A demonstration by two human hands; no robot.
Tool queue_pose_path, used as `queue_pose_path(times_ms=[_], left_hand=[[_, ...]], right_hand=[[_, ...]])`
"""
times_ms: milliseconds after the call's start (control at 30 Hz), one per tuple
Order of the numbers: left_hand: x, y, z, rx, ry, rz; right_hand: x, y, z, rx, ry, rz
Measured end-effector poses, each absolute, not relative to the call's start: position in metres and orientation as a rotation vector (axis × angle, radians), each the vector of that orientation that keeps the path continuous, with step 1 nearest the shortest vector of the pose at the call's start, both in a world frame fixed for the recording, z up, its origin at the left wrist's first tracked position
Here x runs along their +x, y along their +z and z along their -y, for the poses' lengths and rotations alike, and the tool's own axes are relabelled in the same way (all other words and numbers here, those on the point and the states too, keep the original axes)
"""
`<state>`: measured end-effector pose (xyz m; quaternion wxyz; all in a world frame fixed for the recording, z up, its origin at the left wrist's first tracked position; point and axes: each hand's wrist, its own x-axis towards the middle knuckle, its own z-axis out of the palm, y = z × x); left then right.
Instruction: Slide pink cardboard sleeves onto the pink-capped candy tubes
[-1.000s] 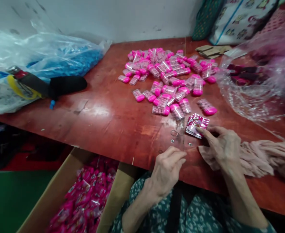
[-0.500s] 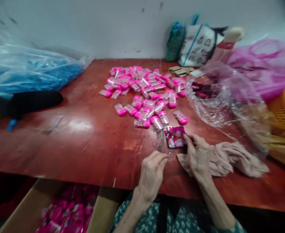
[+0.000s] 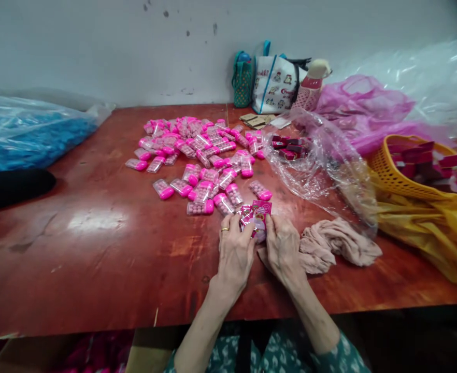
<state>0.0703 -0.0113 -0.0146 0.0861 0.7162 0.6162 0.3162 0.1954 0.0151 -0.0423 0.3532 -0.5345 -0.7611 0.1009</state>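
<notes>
Both hands meet at the near middle of the table. Between them is a small flat magenta printed label (image 3: 261, 217) with a glossy face, which seems to be in two parts or folded. My left hand (image 3: 234, 254), with a ring on one finger, is closed on its left side. My right hand (image 3: 285, 248) pinches its right edge. Just beyond the fingers lie several clear containers of small pink balls with bright pink caps (image 3: 201, 191), spread in a loose heap. A crumpled beige cloth (image 3: 337, 243) lies right of my right hand.
Clear plastic (image 3: 322, 160) with dark red pieces lies at the right, near a yellow basket (image 3: 391, 171) of similar pieces. Pink bags (image 3: 364, 98), a white bag (image 3: 273, 85) and a bottle (image 3: 310, 85) stand behind. A bag of blue items (image 3: 38, 134) is at the left.
The view has turned right. My left hand, earlier apart from the label, has come up to its left side. My right hand still holds it, now turned more upright.
</notes>
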Motion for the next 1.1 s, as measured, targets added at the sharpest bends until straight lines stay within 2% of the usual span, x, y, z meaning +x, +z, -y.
queue_pose_path(times_ms=[600, 900, 1033, 1100], left_hand=[[0.058, -0.017, -0.008, 1.838, 1.054, -1.833], [0.054, 0.004, -0.027, 1.886, 0.993, -1.836], [0.059, 0.013, -0.023, 1.801, 1.149, -1.882], [0.061, 0.015, -0.018, 1.617, 1.222, -1.748]], right_hand=[[0.194, -0.023, -0.021, -1.604, 0.577, 1.419], [0.195, -0.027, -0.023, -1.580, 0.634, 1.384], [0.193, -0.024, -0.020, -1.503, 0.652, 1.431], [0.190, -0.021, -0.017, -1.434, 0.666, 1.483]])
